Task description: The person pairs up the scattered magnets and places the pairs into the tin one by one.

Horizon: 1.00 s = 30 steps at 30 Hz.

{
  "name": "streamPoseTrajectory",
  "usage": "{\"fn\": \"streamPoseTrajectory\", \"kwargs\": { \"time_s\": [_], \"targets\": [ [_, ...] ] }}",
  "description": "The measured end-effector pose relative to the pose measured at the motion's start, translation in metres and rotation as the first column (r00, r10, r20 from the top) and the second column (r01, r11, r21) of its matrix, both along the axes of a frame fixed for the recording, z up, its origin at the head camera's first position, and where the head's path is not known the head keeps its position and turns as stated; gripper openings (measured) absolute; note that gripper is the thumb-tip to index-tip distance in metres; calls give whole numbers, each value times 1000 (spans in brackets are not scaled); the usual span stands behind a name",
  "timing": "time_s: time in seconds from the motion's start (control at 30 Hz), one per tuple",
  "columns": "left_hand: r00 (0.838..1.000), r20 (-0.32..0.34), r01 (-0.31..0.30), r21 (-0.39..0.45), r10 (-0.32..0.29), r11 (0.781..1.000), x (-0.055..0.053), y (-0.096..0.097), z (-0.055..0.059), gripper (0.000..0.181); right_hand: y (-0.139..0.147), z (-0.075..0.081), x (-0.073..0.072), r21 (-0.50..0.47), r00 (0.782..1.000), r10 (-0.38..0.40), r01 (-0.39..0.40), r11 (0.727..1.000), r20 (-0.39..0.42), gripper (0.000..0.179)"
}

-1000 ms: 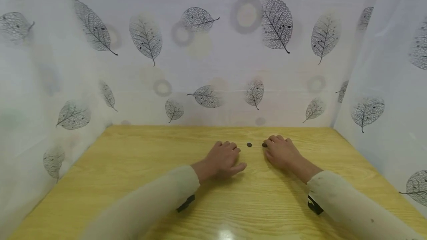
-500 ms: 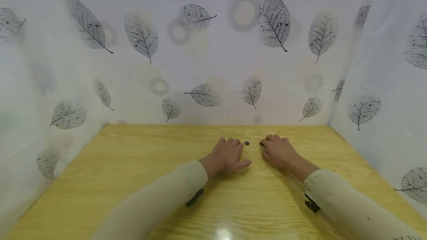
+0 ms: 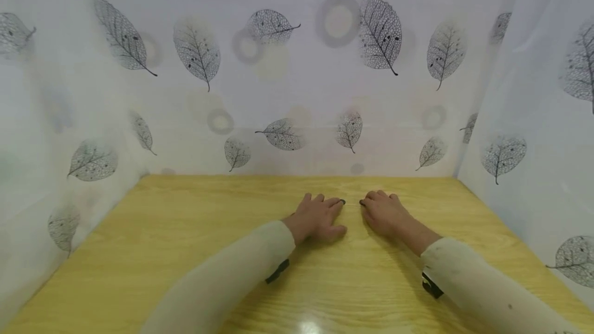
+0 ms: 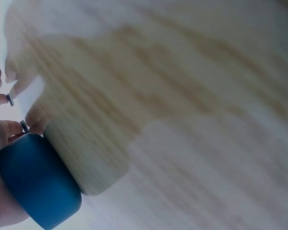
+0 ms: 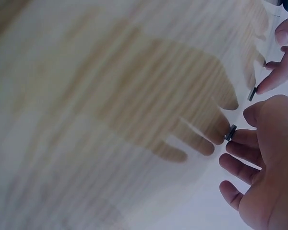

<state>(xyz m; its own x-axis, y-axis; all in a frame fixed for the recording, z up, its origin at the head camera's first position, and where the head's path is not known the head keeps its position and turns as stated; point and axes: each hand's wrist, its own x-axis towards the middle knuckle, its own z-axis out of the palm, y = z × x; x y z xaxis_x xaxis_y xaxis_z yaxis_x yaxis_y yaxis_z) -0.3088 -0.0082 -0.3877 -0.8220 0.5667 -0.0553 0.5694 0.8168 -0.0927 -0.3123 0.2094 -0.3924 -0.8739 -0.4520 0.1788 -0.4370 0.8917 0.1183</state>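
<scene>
Two small dark discs lie flat near the back of the wooden table, a short gap between them. My left hand rests low over the table with its fingers stretched forward. Its index fingertip touches the left disc. My right hand lies palm down opposite, its index fingertip against the right disc. In the right wrist view the right thumb stays apart from that disc, and the other fingers are loosely bent. A smooth blue band-like thing sits by the left wrist, partly covering the left hand there.
The yellow wooden table is glossy and mirrors the hands. A pale leaf-print sheet stands along the back and both sides. Both forearms wear light sleeves, and a dark strap shows under the left cuff.
My left hand has moved right, and its index fingertip has come onto the left disc. My right hand stays at its disc. The head view has shifted slightly.
</scene>
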Motion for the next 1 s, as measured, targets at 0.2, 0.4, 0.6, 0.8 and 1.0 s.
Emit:
{"fn": "streamPoseTrajectory", "kwargs": {
  "time_s": [0.2, 0.4, 0.6, 0.8, 1.0],
  "targets": [
    [999, -46, 22, 4, -22, 1000, -2, 0, -6, 69, -2, -6, 1, -29, 1000, 14, -14, 999, -6, 30],
    [997, -66, 30, -7, -30, 1000, -3, -1, -8, 69, -5, -9, 1, -51, 997, 57, -60, 997, -54, 25],
    [995, -76, 66, 0, -66, 998, -1, -4, -5, 67, -7, -8, 0, -98, 996, 84, -87, 991, -42, 24],
    [988, -100, 121, -1, -120, 993, 4, -11, 2, 67, -9, -6, -1, -137, 990, 125, -132, 982, -58, 23],
    [985, -98, 146, 24, -143, 989, 2, -16, -1, 68, -16, -4, 0, -152, 989, 140, -145, 978, -43, 22]
  ]
}}
